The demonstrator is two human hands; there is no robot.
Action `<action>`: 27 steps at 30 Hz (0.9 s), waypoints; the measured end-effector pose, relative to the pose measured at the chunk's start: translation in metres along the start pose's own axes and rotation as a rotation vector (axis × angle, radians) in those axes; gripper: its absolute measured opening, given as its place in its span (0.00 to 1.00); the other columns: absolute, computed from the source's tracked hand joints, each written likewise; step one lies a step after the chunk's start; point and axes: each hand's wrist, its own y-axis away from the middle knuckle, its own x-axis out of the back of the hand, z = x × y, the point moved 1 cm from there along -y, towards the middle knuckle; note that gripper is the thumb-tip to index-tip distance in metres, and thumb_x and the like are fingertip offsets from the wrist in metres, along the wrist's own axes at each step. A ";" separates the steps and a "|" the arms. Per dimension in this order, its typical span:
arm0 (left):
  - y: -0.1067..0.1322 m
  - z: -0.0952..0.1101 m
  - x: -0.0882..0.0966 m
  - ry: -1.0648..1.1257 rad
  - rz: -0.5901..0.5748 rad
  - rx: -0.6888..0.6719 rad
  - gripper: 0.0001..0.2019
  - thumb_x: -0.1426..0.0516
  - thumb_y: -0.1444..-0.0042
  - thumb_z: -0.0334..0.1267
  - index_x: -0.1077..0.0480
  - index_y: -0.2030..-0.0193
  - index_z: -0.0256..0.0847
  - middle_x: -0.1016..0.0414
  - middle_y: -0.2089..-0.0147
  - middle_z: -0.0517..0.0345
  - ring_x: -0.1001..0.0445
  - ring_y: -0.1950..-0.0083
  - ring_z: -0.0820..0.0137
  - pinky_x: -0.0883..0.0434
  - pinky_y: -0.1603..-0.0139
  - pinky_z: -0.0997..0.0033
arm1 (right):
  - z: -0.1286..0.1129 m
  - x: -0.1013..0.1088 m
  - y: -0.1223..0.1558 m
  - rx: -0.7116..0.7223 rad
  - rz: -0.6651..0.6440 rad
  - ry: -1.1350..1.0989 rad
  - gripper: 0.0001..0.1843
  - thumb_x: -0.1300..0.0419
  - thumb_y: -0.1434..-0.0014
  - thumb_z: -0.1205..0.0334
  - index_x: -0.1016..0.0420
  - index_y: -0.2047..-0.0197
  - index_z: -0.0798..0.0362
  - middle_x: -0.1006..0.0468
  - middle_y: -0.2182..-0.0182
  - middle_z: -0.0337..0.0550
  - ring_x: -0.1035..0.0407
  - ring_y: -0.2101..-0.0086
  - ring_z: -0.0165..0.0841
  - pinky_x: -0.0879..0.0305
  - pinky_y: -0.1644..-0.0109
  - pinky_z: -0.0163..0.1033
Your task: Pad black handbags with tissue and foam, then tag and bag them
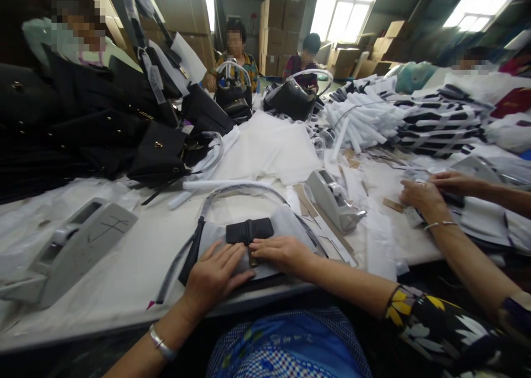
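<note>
In front of me a black handbag (193, 257) lies on the table with whitish wrapping sheet (213, 237) over its front. Its long handle (240, 187), sleeved in clear plastic, arches away from me. A black flap with a narrow strap (249, 229) lies on top of the sheet, and a brass-coloured clasp piece (253, 258) shows at the strap's lower end. My left hand (215, 273) rests with stretched fingers on the wrapped front, left of the strap. My right hand (284, 253) lies flat from the right, its fingertips touching the strap.
Grey tape dispensers stand left (83, 250) and right (334, 201). Black bags (157, 145) are heaped at the left. White rolls (365, 118) and white sheets (269, 145) cover the back. A co-worker's hands (427, 195) work at the right; other people sit opposite.
</note>
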 end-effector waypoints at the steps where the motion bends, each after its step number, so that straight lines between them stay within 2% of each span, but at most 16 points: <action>1: 0.002 0.001 0.001 -0.001 0.022 -0.053 0.19 0.38 0.39 0.40 0.31 0.43 0.36 0.20 0.49 0.51 0.22 0.50 0.64 0.30 0.38 0.58 | 0.000 -0.001 -0.001 -0.027 -0.004 0.010 0.15 0.46 0.31 0.68 0.24 0.45 0.58 0.22 0.46 0.51 0.28 0.44 0.36 0.32 0.38 0.40; 3: 0.006 0.004 0.001 0.080 0.002 -0.161 0.18 0.41 0.37 0.31 0.32 0.40 0.38 0.21 0.47 0.53 0.23 0.47 0.66 0.29 0.39 0.63 | 0.000 -0.003 -0.001 -0.073 -0.015 0.013 0.15 0.45 0.32 0.66 0.24 0.45 0.57 0.21 0.48 0.50 0.27 0.45 0.36 0.31 0.40 0.39; 5: 0.008 0.006 -0.002 0.185 -0.064 -0.215 0.18 0.45 0.36 0.26 0.32 0.40 0.38 0.22 0.45 0.53 0.24 0.45 0.67 0.27 0.41 0.65 | 0.000 -0.006 -0.001 -0.079 -0.043 0.004 0.15 0.45 0.32 0.67 0.24 0.45 0.56 0.21 0.48 0.49 0.27 0.45 0.36 0.32 0.39 0.39; 8: 0.008 0.011 -0.003 0.241 -0.114 -0.163 0.14 0.46 0.35 0.27 0.29 0.45 0.36 0.22 0.46 0.51 0.24 0.46 0.67 0.25 0.44 0.68 | -0.002 -0.007 -0.002 -0.082 -0.098 0.025 0.14 0.44 0.33 0.68 0.24 0.46 0.56 0.21 0.47 0.47 0.28 0.45 0.35 0.34 0.38 0.38; 11: 0.006 0.017 0.001 0.255 -0.150 -0.112 0.13 0.47 0.34 0.30 0.29 0.45 0.36 0.22 0.47 0.51 0.24 0.46 0.67 0.25 0.43 0.69 | -0.005 0.001 -0.013 -0.092 -0.207 0.148 0.12 0.43 0.33 0.68 0.23 0.49 0.54 0.19 0.51 0.44 0.25 0.53 0.32 0.31 0.47 0.36; 14: 0.007 0.020 0.006 0.270 -0.193 -0.075 0.15 0.47 0.34 0.33 0.30 0.42 0.37 0.23 0.44 0.51 0.25 0.43 0.67 0.27 0.41 0.69 | -0.006 0.013 -0.032 -0.006 -0.327 0.284 0.06 0.40 0.34 0.65 0.22 0.56 0.52 0.20 0.55 0.42 0.28 0.60 0.32 0.33 0.59 0.36; 18: 0.011 0.018 0.007 0.237 -0.227 -0.087 0.18 0.47 0.35 0.34 0.31 0.39 0.39 0.24 0.42 0.52 0.25 0.42 0.66 0.28 0.40 0.70 | -0.006 0.013 -0.046 0.130 -0.423 0.384 0.05 0.40 0.34 0.62 0.24 0.60 0.53 0.23 0.58 0.44 0.32 0.60 0.35 0.37 0.63 0.38; 21: 0.011 0.016 0.005 0.195 -0.197 -0.113 0.18 0.46 0.35 0.35 0.30 0.40 0.39 0.24 0.42 0.53 0.25 0.42 0.66 0.27 0.40 0.70 | -0.012 0.006 -0.047 0.022 -0.381 0.426 0.05 0.40 0.35 0.63 0.26 0.58 0.55 0.24 0.58 0.47 0.32 0.61 0.37 0.36 0.63 0.39; 23: 0.011 0.016 0.004 0.159 -0.175 -0.125 0.18 0.46 0.36 0.36 0.30 0.40 0.40 0.24 0.42 0.53 0.25 0.42 0.67 0.27 0.41 0.70 | -0.015 0.010 -0.048 -0.078 -0.377 0.386 0.07 0.40 0.37 0.64 0.25 0.57 0.56 0.23 0.58 0.48 0.30 0.62 0.37 0.35 0.64 0.39; 25: 0.011 0.018 0.003 0.118 -0.169 -0.137 0.19 0.45 0.36 0.36 0.32 0.38 0.40 0.26 0.40 0.54 0.26 0.41 0.66 0.27 0.40 0.69 | -0.014 0.026 -0.049 -0.143 -0.381 0.203 0.08 0.40 0.36 0.62 0.23 0.55 0.55 0.21 0.57 0.46 0.27 0.61 0.35 0.33 0.61 0.36; 27: 0.014 0.020 0.000 0.068 -0.161 -0.142 0.21 0.45 0.36 0.37 0.32 0.37 0.40 0.27 0.38 0.53 0.28 0.38 0.65 0.28 0.39 0.67 | -0.004 0.052 -0.049 -0.226 -0.273 -0.008 0.10 0.41 0.34 0.59 0.21 0.54 0.52 0.18 0.57 0.41 0.25 0.60 0.31 0.33 0.56 0.33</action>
